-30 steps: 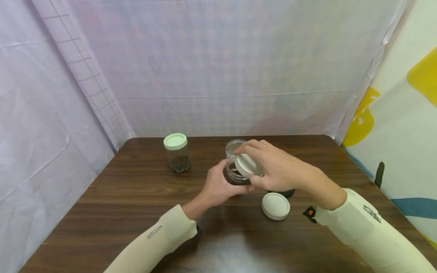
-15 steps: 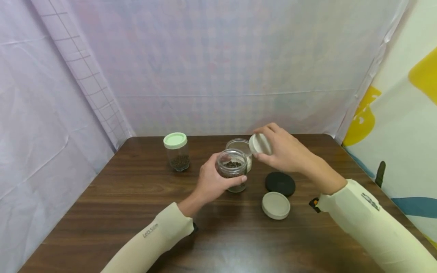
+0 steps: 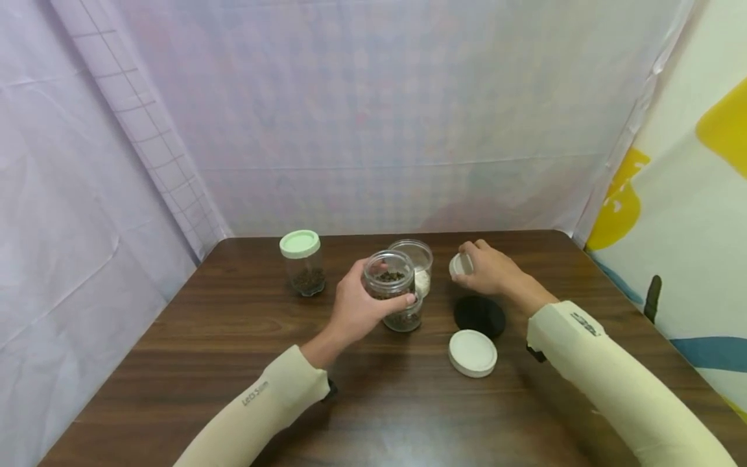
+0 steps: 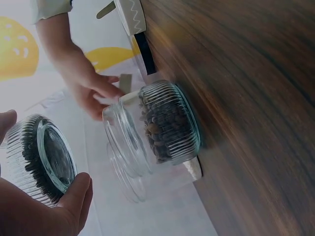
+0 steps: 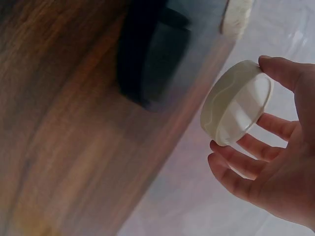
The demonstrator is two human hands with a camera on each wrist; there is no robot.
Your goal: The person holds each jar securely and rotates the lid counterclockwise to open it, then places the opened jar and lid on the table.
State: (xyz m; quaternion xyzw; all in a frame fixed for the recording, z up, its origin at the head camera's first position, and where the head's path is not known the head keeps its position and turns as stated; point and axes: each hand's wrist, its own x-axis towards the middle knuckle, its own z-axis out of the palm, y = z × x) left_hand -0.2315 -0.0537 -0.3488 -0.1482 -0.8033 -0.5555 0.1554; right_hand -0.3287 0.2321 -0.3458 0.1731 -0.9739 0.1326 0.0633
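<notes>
My left hand [image 3: 357, 301] grips a lidless glass jar [image 3: 390, 285] of dark bits, its fingers and thumb around the side. Just beyond and partly beneath it in the head view stands a second open jar [image 3: 405, 320]; the left wrist view shows this ribbed jar [image 4: 167, 120] upright, apart from the held jar [image 4: 30, 157]. A clear jar with white contents [image 3: 423, 283] stands behind. Off to the right, my right hand [image 3: 491, 269] pinches a whitish lid [image 3: 461, 266] by its rim; in the right wrist view that lid [image 5: 236, 102] is tilted.
A black lid [image 3: 478, 315] and another white lid [image 3: 473, 353] lie on the brown table [image 3: 233, 363] at the right. A jar with a light green lid [image 3: 301, 244] stands at the back left. A white cloth [image 3: 373, 130] hangs behind the table.
The lid has come away from above the jar mouth, carried right by my right hand and now lower over the table. My left hand has shifted slightly left with its jar, exposing the one behind.
</notes>
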